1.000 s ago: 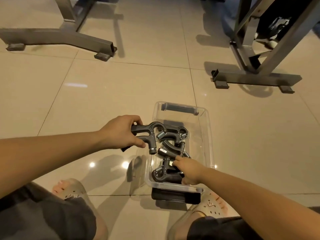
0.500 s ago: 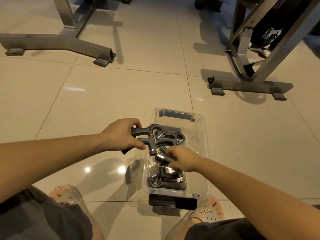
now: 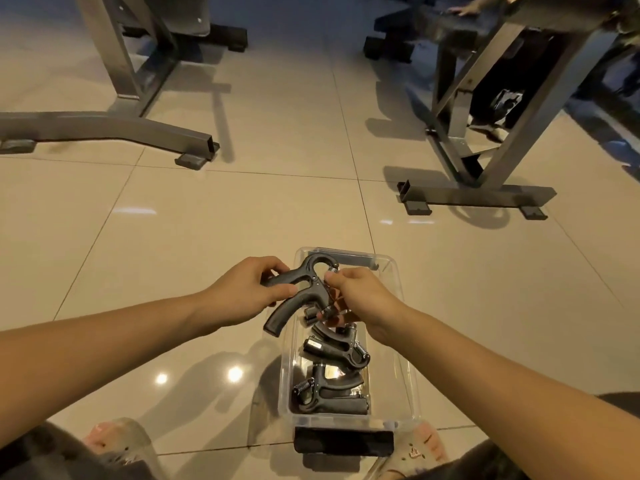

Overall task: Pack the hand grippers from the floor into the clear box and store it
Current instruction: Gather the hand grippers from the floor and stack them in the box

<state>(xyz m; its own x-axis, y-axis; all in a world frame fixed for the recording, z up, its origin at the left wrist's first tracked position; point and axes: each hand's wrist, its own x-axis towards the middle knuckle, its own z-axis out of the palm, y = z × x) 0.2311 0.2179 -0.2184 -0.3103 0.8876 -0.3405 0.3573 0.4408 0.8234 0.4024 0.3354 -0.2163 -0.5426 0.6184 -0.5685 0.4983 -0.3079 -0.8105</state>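
A dark grey hand gripper (image 3: 294, 292) hangs over the left rim of the clear box (image 3: 403, 341), which stands on the tiled floor between my feet. My left hand (image 3: 249, 292) grips its upper handle. My right hand (image 3: 360, 296) pinches the same gripper at its spring end, above the box's far half. Two more hand grippers lie inside the box: one in the middle (image 3: 334, 346), one at the near end (image 3: 329, 393). A black latch (image 3: 343, 441) sits on the box's near end.
Grey metal bench frames stand on the floor at the far left (image 3: 104, 128) and far right (image 3: 474, 195). Someone's hand (image 3: 465, 8) rests on the right bench. My sandalled feet (image 3: 114, 438) flank the box. Bare tiles (image 3: 225, 209) lie beyond it.
My right hand left the grippers inside the box and rose onto the spring end of the gripper in my left hand. That gripper turned, its lower handle now pointing down toward me. My view tilted up.
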